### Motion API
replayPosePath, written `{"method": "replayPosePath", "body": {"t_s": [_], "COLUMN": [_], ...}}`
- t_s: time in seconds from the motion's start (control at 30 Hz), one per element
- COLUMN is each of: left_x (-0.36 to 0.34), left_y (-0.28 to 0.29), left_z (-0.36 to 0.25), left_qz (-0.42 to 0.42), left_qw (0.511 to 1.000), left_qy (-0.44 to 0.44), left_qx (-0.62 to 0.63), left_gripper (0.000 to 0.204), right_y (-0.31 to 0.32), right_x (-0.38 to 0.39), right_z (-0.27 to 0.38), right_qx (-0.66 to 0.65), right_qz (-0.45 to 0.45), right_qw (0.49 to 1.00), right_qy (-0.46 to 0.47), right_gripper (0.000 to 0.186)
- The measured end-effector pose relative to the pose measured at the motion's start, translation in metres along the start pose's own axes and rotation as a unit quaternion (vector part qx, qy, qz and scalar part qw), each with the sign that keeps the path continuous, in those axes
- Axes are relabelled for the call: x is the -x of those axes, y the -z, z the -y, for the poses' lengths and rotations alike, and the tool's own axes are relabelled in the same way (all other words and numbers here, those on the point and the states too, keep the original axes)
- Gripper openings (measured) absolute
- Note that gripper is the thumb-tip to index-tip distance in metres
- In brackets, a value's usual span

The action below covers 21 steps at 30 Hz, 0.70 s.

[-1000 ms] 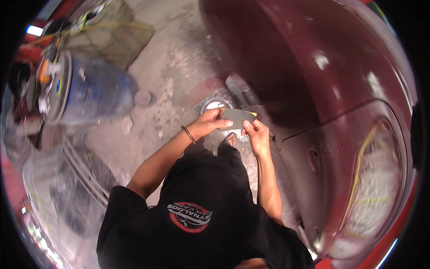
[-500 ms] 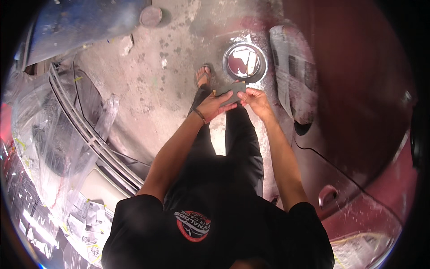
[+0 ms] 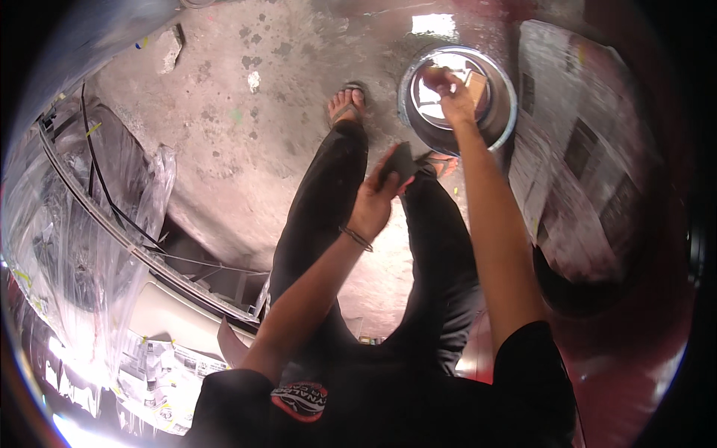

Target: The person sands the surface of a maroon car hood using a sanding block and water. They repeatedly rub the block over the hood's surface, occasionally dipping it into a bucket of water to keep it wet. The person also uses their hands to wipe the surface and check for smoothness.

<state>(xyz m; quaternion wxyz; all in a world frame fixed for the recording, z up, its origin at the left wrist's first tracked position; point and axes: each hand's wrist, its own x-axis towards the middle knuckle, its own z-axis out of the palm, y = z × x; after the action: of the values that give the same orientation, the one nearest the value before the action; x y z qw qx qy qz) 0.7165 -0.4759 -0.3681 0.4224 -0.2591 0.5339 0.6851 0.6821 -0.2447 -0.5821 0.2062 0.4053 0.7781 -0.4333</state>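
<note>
My left hand [image 3: 373, 203] holds a dark grey, flat piece of what looks like sandpaper [image 3: 404, 160], with the thumb across its face. It is just in front of my knees, left of the bucket. My right hand [image 3: 453, 93] reaches over the round bucket [image 3: 510, 112], its fingers curled above the liquid. Blur and shadow at the fingertips hide what they hold, if anything. Inside the bucket, right beside my right hand, a tan rectangular block [image 3: 475, 87] shows against the bright, reflecting liquid.
A dark red car panel [image 3: 635, 336] and a paper-covered part [image 3: 571, 149] stand at the right. On the left are plastic sheeting [image 3: 82, 239] and a long curved trim strip [image 3: 112, 224]. My sandalled foot [image 3: 347, 104] is on the stained concrete floor [image 3: 224, 134].
My right hand has let go of the sandpaper and moved forward and right over the bucket. My left hand keeps the sandpaper, now tilted more upright. The whole view has shifted.
</note>
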Motion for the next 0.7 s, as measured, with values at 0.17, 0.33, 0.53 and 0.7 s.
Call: {"method": "replayPosePath", "body": {"t_s": [0.17, 0.33, 0.53, 0.7], "left_x": [-0.017, -0.026, -0.042, -0.049], "left_y": [-0.037, -0.034, -0.023, -0.022], "left_z": [-0.041, -0.045, -0.032, -0.033], "left_qz": [0.068, 0.065, 0.033, 0.004], "left_qw": [0.997, 0.996, 0.996, 0.994], "left_qy": [0.005, 0.001, -0.004, 0.004], "left_qx": [-0.032, -0.067, -0.08, -0.11], "left_gripper": [0.052, 0.052, 0.052, 0.051], "right_y": [-0.042, -0.065, 0.0, 0.049], "right_x": [-0.072, -0.101, -0.064, 0.004], "right_z": [-0.082, -0.134, -0.068, -0.012], "right_qx": [0.324, 0.391, 0.232, -0.144], "right_qz": [0.02, 0.257, 0.243, 0.107], "right_qw": [0.944, 0.879, 0.936, 0.982], "right_qy": [-0.058, -0.091, -0.103, -0.059], "right_gripper": [0.085, 0.077, 0.096, 0.104]}}
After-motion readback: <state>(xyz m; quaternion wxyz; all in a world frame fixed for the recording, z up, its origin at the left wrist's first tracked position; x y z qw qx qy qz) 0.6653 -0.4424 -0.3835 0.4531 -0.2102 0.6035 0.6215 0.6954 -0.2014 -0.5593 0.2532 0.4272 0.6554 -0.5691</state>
